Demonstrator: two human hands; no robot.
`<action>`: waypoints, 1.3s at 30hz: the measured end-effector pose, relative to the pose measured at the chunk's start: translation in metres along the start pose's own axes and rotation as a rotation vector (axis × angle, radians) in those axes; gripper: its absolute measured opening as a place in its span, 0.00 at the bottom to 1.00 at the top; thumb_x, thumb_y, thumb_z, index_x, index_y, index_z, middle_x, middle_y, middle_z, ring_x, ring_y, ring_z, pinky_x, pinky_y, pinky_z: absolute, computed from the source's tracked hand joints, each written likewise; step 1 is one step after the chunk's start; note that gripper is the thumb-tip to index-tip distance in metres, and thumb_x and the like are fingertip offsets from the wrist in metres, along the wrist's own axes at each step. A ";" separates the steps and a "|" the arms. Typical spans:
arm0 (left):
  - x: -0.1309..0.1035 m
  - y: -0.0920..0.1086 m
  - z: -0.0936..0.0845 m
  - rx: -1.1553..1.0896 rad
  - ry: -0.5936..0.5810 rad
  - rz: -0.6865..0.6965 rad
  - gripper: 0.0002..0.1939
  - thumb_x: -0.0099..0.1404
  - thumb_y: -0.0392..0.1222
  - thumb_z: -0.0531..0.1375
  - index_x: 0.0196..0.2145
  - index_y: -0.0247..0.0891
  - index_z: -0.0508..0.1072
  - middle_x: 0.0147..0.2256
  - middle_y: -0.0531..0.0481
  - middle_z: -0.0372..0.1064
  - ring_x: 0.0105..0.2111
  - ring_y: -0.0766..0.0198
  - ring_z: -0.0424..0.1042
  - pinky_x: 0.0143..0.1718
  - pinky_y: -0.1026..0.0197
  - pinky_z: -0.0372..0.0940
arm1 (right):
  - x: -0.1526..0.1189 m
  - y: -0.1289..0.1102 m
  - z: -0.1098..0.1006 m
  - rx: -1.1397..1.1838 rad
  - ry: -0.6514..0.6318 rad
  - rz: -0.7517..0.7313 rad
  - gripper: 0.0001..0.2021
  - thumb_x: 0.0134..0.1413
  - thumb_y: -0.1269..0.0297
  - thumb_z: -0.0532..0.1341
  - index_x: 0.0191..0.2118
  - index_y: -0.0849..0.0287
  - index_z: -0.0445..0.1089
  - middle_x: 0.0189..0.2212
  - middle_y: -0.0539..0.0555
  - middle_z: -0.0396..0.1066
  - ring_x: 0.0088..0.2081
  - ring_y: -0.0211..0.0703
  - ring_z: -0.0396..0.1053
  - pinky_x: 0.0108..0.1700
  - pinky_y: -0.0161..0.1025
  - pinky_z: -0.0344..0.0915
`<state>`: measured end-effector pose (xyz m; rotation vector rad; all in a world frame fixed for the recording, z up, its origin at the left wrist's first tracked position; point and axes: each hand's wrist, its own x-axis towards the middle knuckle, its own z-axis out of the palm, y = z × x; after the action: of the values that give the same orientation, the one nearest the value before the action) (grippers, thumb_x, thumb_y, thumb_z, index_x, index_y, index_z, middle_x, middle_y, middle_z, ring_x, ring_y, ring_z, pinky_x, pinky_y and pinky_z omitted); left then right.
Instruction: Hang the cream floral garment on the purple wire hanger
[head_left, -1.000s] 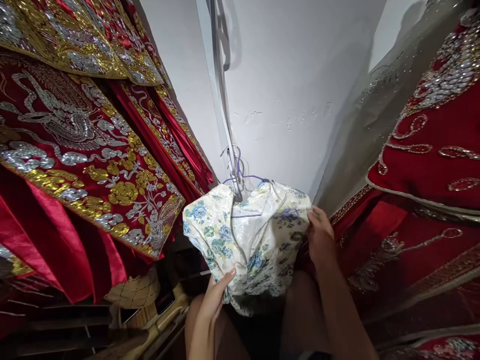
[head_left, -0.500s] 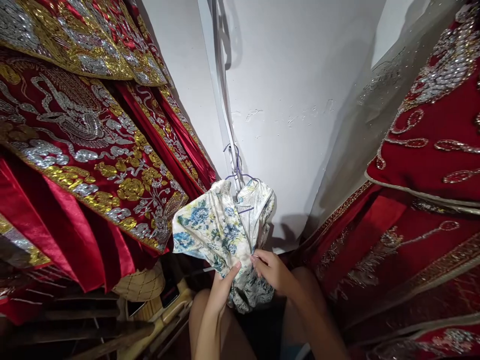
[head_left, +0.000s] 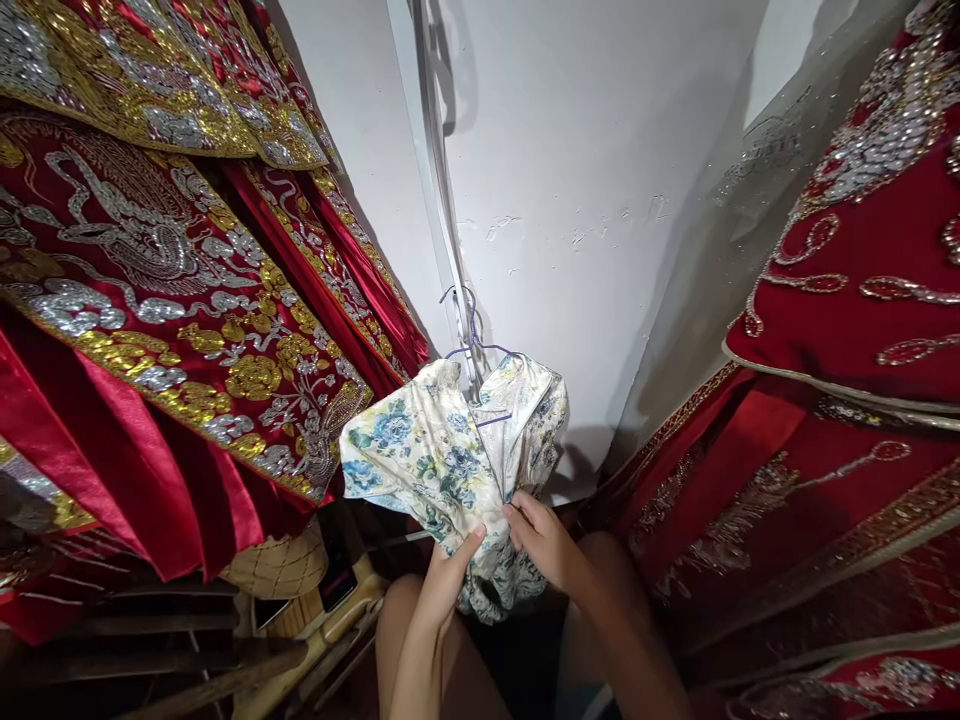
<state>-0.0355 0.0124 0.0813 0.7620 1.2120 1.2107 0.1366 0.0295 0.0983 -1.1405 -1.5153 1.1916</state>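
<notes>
A short-sleeved cream blouse (head_left: pixel 442 450) with blue and yellow flowers hangs on a thin purple wire hanger (head_left: pixel 474 340), its front opening parted in a V. My left hand (head_left: pixel 448 575) grips the lower front of the blouse, thumb on top and the other fingers hidden behind the cloth. Just to its right, my right hand (head_left: pixel 536 535) pinches the edge of the opening at the bottom of the V. The fabric below both hands is bunched and crumpled above my lap.
Red garments with gold and silver sequins (head_left: pixel 255 330) hang on the left. Red beaded garments (head_left: pixel 847 330) fill the right. Behind the hanger, a pale strip (head_left: pixel 431 160) runs up the white wall (head_left: pixel 570 150). A wooden chair (head_left: pixel 337 620) stands lower left, with a woven tan object (head_left: pixel 281 565) beside it.
The right side of the blouse has spread wider to the right. Both hands keep their hold in nearly the same place, and the view has shifted slightly.
</notes>
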 end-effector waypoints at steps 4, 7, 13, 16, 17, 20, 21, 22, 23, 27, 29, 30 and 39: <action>0.004 0.000 0.000 -0.056 -0.026 -0.023 0.34 0.52 0.49 0.72 0.55 0.40 0.70 0.55 0.40 0.71 0.60 0.46 0.64 0.61 0.47 0.59 | -0.003 -0.006 -0.004 0.038 0.000 -0.027 0.17 0.64 0.56 0.52 0.24 0.55 0.55 0.16 0.45 0.58 0.22 0.37 0.57 0.29 0.36 0.54; 0.011 0.001 -0.001 -0.072 0.152 0.052 0.30 0.49 0.49 0.72 0.48 0.38 0.72 0.50 0.41 0.73 0.56 0.45 0.68 0.58 0.48 0.62 | -0.005 -0.010 -0.006 0.058 0.052 -0.041 0.16 0.61 0.61 0.53 0.22 0.55 0.55 0.16 0.45 0.55 0.21 0.37 0.55 0.27 0.36 0.52; 0.005 -0.014 0.013 0.247 0.758 0.731 0.30 0.58 0.48 0.66 0.56 0.40 0.63 0.57 0.40 0.60 0.57 0.51 0.62 0.58 0.51 0.57 | -0.004 -0.012 -0.001 0.139 0.047 0.024 0.11 0.55 0.66 0.54 0.22 0.56 0.60 0.15 0.46 0.63 0.20 0.36 0.57 0.26 0.34 0.52; -0.002 -0.025 0.030 0.435 0.397 0.768 0.20 0.62 0.46 0.63 0.51 0.40 0.67 0.52 0.40 0.64 0.53 0.52 0.64 0.55 0.54 0.58 | -0.003 -0.009 0.007 0.271 0.038 0.126 0.09 0.53 0.64 0.55 0.23 0.57 0.64 0.13 0.46 0.64 0.16 0.34 0.54 0.22 0.34 0.49; -0.002 -0.027 0.035 0.458 0.260 0.723 0.15 0.64 0.46 0.60 0.48 0.40 0.68 0.47 0.42 0.67 0.50 0.53 0.66 0.52 0.55 0.60 | -0.002 -0.009 0.009 0.312 0.020 0.153 0.10 0.52 0.62 0.56 0.23 0.57 0.65 0.12 0.46 0.64 0.15 0.34 0.53 0.21 0.33 0.48; 0.002 -0.027 0.043 0.464 0.013 0.583 0.11 0.70 0.48 0.52 0.38 0.39 0.69 0.33 0.48 0.67 0.36 0.59 0.68 0.40 0.60 0.62 | 0.002 -0.013 0.009 0.398 -0.029 0.218 0.12 0.51 0.57 0.58 0.23 0.59 0.69 0.11 0.47 0.64 0.13 0.33 0.53 0.19 0.33 0.46; 0.004 -0.025 0.044 0.460 -0.024 0.563 0.14 0.71 0.49 0.51 0.34 0.39 0.68 0.30 0.50 0.64 0.32 0.60 0.66 0.36 0.61 0.61 | 0.005 -0.018 0.007 0.418 -0.031 0.230 0.13 0.50 0.56 0.59 0.24 0.60 0.70 0.11 0.47 0.64 0.13 0.33 0.52 0.19 0.33 0.45; 0.006 -0.024 0.045 0.460 -0.056 0.554 0.16 0.72 0.50 0.49 0.31 0.39 0.67 0.28 0.51 0.63 0.30 0.61 0.64 0.35 0.61 0.60 | 0.010 -0.023 0.004 0.431 -0.020 0.232 0.13 0.49 0.56 0.59 0.24 0.60 0.71 0.10 0.47 0.63 0.13 0.32 0.52 0.18 0.33 0.45; 0.007 -0.023 0.045 0.457 -0.079 0.557 0.17 0.72 0.50 0.49 0.30 0.39 0.66 0.27 0.51 0.62 0.29 0.62 0.63 0.34 0.62 0.59 | 0.015 -0.031 0.001 0.434 -0.001 0.221 0.13 0.49 0.56 0.60 0.24 0.60 0.72 0.10 0.47 0.63 0.13 0.32 0.51 0.18 0.32 0.44; 0.010 -0.023 0.044 0.367 -0.030 0.582 0.13 0.70 0.51 0.53 0.36 0.39 0.68 0.34 0.49 0.65 0.36 0.60 0.66 0.41 0.61 0.61 | 0.038 -0.067 -0.010 0.369 -0.012 0.105 0.11 0.49 0.59 0.59 0.23 0.60 0.72 0.10 0.47 0.63 0.13 0.32 0.52 0.18 0.31 0.46; 0.013 -0.020 0.045 0.307 0.048 0.579 0.14 0.68 0.51 0.57 0.46 0.40 0.67 0.39 0.47 0.67 0.41 0.59 0.67 0.45 0.60 0.62 | 0.044 -0.079 -0.010 0.341 -0.080 0.080 0.11 0.49 0.62 0.58 0.23 0.60 0.72 0.11 0.47 0.64 0.13 0.31 0.52 0.18 0.31 0.47; 0.015 -0.017 0.045 0.295 0.070 0.583 0.17 0.68 0.51 0.57 0.50 0.40 0.66 0.42 0.46 0.68 0.43 0.59 0.68 0.46 0.60 0.62 | 0.044 -0.081 -0.008 0.336 -0.109 0.080 0.11 0.49 0.63 0.57 0.22 0.60 0.72 0.11 0.47 0.64 0.13 0.31 0.52 0.18 0.31 0.47; 0.018 -0.007 0.038 0.561 -0.053 0.665 0.11 0.70 0.47 0.53 0.33 0.39 0.68 0.29 0.51 0.65 0.31 0.62 0.66 0.36 0.63 0.59 | 0.061 -0.069 -0.015 0.433 0.081 0.099 0.10 0.48 0.60 0.61 0.25 0.62 0.73 0.12 0.46 0.64 0.14 0.30 0.52 0.16 0.30 0.45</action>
<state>0.0009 0.0342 0.0787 1.7022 1.3135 1.3646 0.1290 0.0831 0.1738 -0.9623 -1.0789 1.4373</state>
